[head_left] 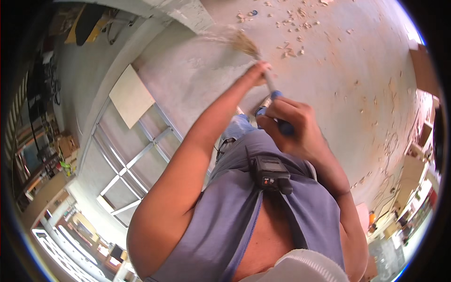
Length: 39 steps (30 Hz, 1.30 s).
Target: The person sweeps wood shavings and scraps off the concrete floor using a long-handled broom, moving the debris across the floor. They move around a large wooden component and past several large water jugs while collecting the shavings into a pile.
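A straw broom (244, 43) is in both hands, its bristles spread and blurred against the grey floor. My left hand (259, 73) is closed round the light shaft just behind the bristles, with the arm stretched forward. Closer to my body, my right hand (296, 120) grips the blue end of the handle. Wood chips (296, 21) lie scattered on the floor to the right of the bristles. At the far edge, the foot of a pale pillar (192, 16) is right beside the bristle tips.
To my left a metal frame (124, 170) lies on the floor, with a pale square board (131, 96) on its far corner. Brown dust and more chips run down the right side, where a thin cable (391, 145) lies. Cluttered shelves line the left edge.
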{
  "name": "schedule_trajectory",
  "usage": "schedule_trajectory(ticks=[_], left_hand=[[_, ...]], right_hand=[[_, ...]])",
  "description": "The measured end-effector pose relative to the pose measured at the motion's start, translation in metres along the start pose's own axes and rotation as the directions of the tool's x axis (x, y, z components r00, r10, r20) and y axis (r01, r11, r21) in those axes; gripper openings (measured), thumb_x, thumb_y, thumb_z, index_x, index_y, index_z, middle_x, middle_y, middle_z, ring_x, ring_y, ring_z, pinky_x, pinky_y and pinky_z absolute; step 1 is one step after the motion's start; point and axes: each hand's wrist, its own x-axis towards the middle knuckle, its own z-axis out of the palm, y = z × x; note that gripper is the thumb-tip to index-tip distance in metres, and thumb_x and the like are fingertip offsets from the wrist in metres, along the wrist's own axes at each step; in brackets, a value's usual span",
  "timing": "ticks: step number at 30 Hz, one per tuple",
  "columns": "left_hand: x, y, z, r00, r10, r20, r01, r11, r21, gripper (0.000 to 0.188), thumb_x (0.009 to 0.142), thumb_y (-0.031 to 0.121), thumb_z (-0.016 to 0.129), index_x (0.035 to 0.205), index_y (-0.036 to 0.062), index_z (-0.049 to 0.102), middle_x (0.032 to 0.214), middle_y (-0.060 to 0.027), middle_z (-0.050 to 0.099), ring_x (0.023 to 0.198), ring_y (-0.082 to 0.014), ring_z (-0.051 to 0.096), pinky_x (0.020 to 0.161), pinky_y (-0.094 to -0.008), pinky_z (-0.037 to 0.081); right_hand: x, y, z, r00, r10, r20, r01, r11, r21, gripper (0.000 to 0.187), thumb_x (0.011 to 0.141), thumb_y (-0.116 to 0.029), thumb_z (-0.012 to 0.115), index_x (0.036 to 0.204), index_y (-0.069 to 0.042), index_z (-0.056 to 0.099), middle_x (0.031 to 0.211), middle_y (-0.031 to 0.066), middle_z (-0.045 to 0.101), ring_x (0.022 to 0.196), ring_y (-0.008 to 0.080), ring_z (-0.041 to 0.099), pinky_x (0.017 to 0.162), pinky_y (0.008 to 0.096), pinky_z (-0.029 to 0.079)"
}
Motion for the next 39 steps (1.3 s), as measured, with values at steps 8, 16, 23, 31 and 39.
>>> schedule_trajectory(ticks=[8, 16, 23, 31, 39], left_hand=[[0.086, 0.21, 0.182, 0.925, 0.15, 0.35, -0.281, 0.889, 0.361, 0.036, 0.085, 0.047, 0.08, 0.094, 0.0136, 0.069, 0.096, -0.0115, 0.07, 0.098, -0.0328, 0.067, 0.087, -0.0435, 0.055], [0.069, 0.276, 0.189, 0.71, 0.679, 0.186, -0.699, 0.648, 0.301, 0.038, 0.083, 0.038, 0.082, 0.072, 0.0099, 0.059, 0.073, -0.0101, 0.06, 0.074, -0.032, 0.061, 0.068, -0.044, 0.049], [0.029, 0.196, 0.13, 0.91, 0.257, 0.325, -0.399, 0.755, 0.52, 0.037, 0.087, 0.036, 0.079, 0.07, 0.0063, 0.064, 0.071, -0.0139, 0.062, 0.072, -0.0361, 0.061, 0.068, -0.0474, 0.048], [0.09, 0.192, 0.288, 0.833, 0.262, 0.487, -0.452, 0.83, 0.327, 0.037, 0.089, 0.044, 0.074, 0.076, 0.0093, 0.072, 0.086, -0.0153, 0.068, 0.09, -0.0368, 0.064, 0.082, -0.0475, 0.051], [0.116, 0.269, 0.194, 0.714, 0.65, 0.259, -0.7, 0.654, 0.287, 0.036, 0.087, 0.038, 0.077, 0.069, 0.0105, 0.062, 0.079, -0.01, 0.063, 0.082, -0.0346, 0.062, 0.079, -0.0468, 0.049]], right_hand=[[-0.114, -0.04, -0.117, 0.882, 0.082, -0.463, -0.167, 0.975, -0.147, 0.025, 0.075, -0.005, 0.083, 0.073, -0.003, 0.058, 0.062, 0.0095, 0.051, 0.052, 0.0222, 0.055, 0.05, 0.0339, 0.041], [-0.196, -0.037, -0.195, 0.787, -0.54, -0.297, 0.474, 0.838, -0.268, 0.029, 0.081, -0.031, 0.086, 0.074, -0.02, 0.06, 0.066, -0.0046, 0.065, 0.052, 0.0125, 0.055, 0.047, 0.0295, 0.016], [-0.19, 0.039, -0.138, 0.617, 0.396, -0.68, -0.011, 0.869, 0.495, 0.01, 0.073, 0.002, 0.07, 0.073, 0.003, 0.06, 0.069, 0.0131, 0.064, 0.059, 0.0202, 0.059, 0.06, 0.0306, 0.048], [-0.202, -0.003, -0.124, 0.539, 0.325, -0.777, -0.398, 0.911, 0.105, 0.015, 0.07, -0.006, 0.074, 0.073, -0.001, 0.061, 0.07, 0.0121, 0.065, 0.061, 0.0244, 0.062, 0.062, 0.0332, 0.047], [-0.208, 0.002, -0.148, 0.439, -0.375, -0.816, 0.096, 0.923, -0.372, 0.021, 0.071, -0.027, 0.065, 0.069, -0.013, 0.049, 0.057, 0.0041, 0.058, 0.055, 0.02, 0.052, 0.073, 0.0395, 0.043]])
